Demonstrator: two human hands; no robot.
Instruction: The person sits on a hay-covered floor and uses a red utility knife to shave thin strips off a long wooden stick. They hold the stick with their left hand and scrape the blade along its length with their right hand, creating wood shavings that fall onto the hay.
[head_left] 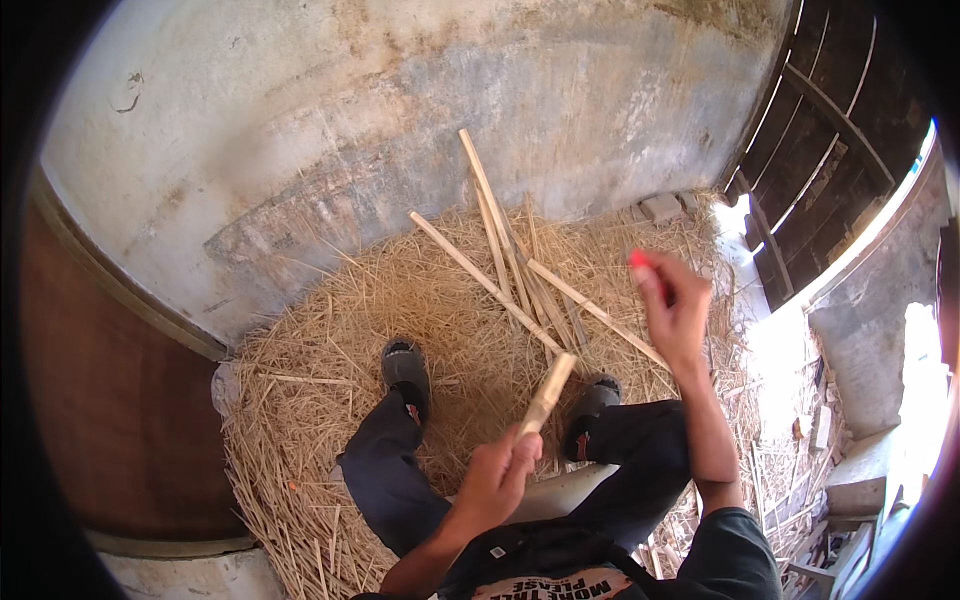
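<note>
In my left hand (497, 474), whose fingers wrap round its lower end, is a short pale wooden stick (548, 393), held tilted up and to the right between my knees. My right hand (677, 300) is raised off to the right, its fingers closed on a small bright red object (638, 260). Only the red end shows past the fingers, so its kind cannot be made out. The two hands are well apart. Beyond the stick, long pale wooden strips (487, 280) lie crossed in a loose pile, some with their far ends against the wall.
Straw and shavings (310, 420) cover the ground around my shoes (405, 372). A stained plaster wall (400, 120) rises ahead. A brown panel (120, 400) stands at left, a dark slatted wooden door (830, 130) at right. Bricks (662, 208) sit by the wall's foot.
</note>
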